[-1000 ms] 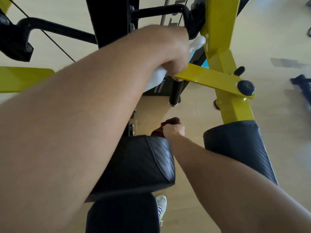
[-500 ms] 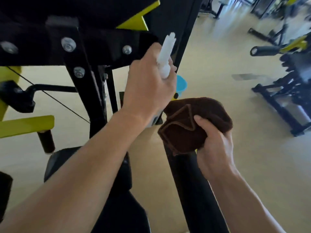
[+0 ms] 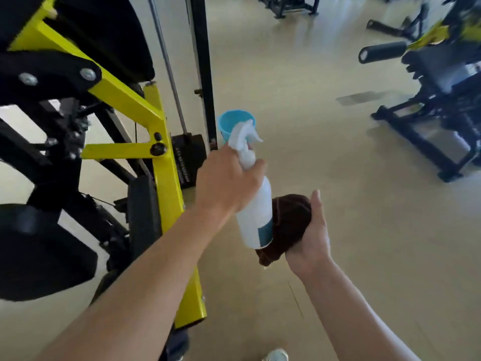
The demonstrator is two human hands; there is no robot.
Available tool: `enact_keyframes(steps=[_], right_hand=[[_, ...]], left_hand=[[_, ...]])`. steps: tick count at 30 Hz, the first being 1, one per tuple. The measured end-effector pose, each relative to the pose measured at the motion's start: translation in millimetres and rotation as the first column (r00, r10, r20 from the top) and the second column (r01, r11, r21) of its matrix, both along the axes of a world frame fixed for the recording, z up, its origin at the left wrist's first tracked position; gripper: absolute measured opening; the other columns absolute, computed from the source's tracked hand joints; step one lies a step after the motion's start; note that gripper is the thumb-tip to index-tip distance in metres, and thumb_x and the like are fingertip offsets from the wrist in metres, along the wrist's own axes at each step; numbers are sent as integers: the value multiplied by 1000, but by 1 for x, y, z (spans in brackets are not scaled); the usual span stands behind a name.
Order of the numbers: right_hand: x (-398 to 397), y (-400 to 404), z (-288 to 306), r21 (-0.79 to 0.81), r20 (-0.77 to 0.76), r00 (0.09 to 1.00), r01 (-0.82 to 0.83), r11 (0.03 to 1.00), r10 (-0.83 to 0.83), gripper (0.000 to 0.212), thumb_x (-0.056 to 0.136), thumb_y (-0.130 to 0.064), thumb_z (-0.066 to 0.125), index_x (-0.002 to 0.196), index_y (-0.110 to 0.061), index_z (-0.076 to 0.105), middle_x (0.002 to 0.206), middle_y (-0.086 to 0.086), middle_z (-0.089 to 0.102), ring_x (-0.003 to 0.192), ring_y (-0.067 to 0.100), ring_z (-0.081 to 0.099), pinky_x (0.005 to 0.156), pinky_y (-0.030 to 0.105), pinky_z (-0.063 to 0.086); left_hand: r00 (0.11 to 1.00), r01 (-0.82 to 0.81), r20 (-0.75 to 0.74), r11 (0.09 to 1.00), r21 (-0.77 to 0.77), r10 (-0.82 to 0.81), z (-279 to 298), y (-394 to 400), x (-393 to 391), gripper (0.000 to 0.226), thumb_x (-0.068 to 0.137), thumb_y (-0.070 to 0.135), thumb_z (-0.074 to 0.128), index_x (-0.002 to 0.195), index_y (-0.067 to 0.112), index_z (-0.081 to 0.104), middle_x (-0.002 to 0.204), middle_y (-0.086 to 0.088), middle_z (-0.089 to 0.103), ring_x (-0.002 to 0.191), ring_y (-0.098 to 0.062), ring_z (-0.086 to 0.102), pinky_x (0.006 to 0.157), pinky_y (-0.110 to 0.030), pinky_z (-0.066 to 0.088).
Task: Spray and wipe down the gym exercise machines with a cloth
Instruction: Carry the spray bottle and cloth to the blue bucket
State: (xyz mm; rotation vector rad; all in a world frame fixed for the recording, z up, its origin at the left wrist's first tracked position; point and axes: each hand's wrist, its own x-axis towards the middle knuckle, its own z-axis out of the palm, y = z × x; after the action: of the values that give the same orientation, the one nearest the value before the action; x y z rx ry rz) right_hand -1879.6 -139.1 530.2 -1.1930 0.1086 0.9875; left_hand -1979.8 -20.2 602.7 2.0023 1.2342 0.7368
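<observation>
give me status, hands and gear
Left hand grips spray bottle, upright. Right hand holds brown cloth beside it. Yellow machine left, nothing blocking.

- A pale beige floor (image 3: pixel 325 157) fills most of the view, smooth and faintly glossy.
- A light blue cup-shaped container (image 3: pixel 229 121) shows near the middle of the floor, just right of a black upright post; its lower part is hidden.
- A dull grey rectangular patch (image 3: pixel 360 98) lies flat on the floor toward the right.
- The toe of a white shoe (image 3: pixel 277 355) rests on the floor at the bottom edge.
- A thin dark line (image 3: pixel 295 299) runs across the floor near the bottom edge, above the shoe.
</observation>
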Motion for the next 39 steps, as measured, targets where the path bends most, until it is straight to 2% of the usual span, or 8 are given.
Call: enact_keyframes(steps=[5, 9, 12, 20, 24, 31, 35, 39], right_hand=[[50, -34, -28, -299, -118, 993, -59, 952, 24, 25, 97, -24, 64, 100, -1, 71, 87, 19, 70, 81, 35, 64, 85, 47, 52], [77, -29, -43, -434, -99, 993, -104, 895, 67, 21, 98, -29, 64, 104, -11, 71, 81, 15, 76, 78, 38, 71, 79, 44, 58], [98, -12, -64, -522, 7, 980, -164, 837, 197, 22, 99, -33, 61, 105, -16, 74, 90, 12, 80, 90, 34, 76, 83, 39, 59], [189, 78, -87, -644, 86, 905, -269, 716, 417, 34, 102, -27, 54, 87, -12, 80, 79, 24, 76, 65, 32, 66, 67, 42, 54], [247, 142, -84, -644, 111, 875, -298, 705, 471, 30, 104, -27, 55, 84, -16, 73, 65, 13, 73, 65, 34, 68, 56, 29, 48], [335, 256, -79, -636, 156, 915, -195, 747, 372, 21, 103, -31, 61, 104, -16, 76, 85, 12, 79, 93, 39, 74, 81, 45, 58], [397, 328, -84, -609, 121, 911, -245, 754, 393, 21, 106, -21, 58, 89, -16, 68, 66, 7, 74, 74, 33, 71, 69, 40, 58], [457, 402, -104, -566, 110, 890, -310, 764, 443, 23, 107, -23, 55, 101, -11, 75, 73, 8, 78, 76, 33, 71, 71, 41, 57]], left_hand=[[997, -32, -79, 959, -282, 10, -87, -23, 46, 31, 90, 45, 64, 79, 16, 69, 77, -1, 71, 72, -19, 68, 64, -39, 56], [988, -60, -154, 866, -496, -21, -138, -32, 71, 60, 88, 74, 49, 85, 18, 70, 81, -1, 70, 69, -16, 62, 68, -39, 53], [979, -120, -203, 776, -619, -10, -155, -25, 87, 69, 100, 66, 40, 98, 6, 73, 88, -2, 66, 70, -15, 55, 63, -28, 38], [930, -338, -94, 732, -592, 355, -188, 49, 149, 42, 98, 47, 60, 80, 9, 64, 72, -2, 61, 62, -15, 53, 58, -31, 40], [941, -334, -161, 737, -588, 297, -206, 110, 187, 38, 95, 46, 63, 68, 19, 61, 77, -1, 62, 67, -16, 57, 59, -30, 40], [942, -334, -193, 737, -587, 273, -193, 230, 269, 39, 89, 36, 69, 53, 36, 55, 86, 5, 51, 76, -21, 56, 59, -30, 41], [937, -347, -195, 718, -603, 290, -202, 306, 326, 65, 88, 30, 75, 32, 20, 43, 42, 8, 37, 51, -19, 38, 50, -32, 22], [917, -399, -250, 667, -630, 312, -219, 369, 382, 72, 94, 34, 70, 34, 15, 35, 35, 6, 25, 43, -15, 29, 50, -33, 18]])
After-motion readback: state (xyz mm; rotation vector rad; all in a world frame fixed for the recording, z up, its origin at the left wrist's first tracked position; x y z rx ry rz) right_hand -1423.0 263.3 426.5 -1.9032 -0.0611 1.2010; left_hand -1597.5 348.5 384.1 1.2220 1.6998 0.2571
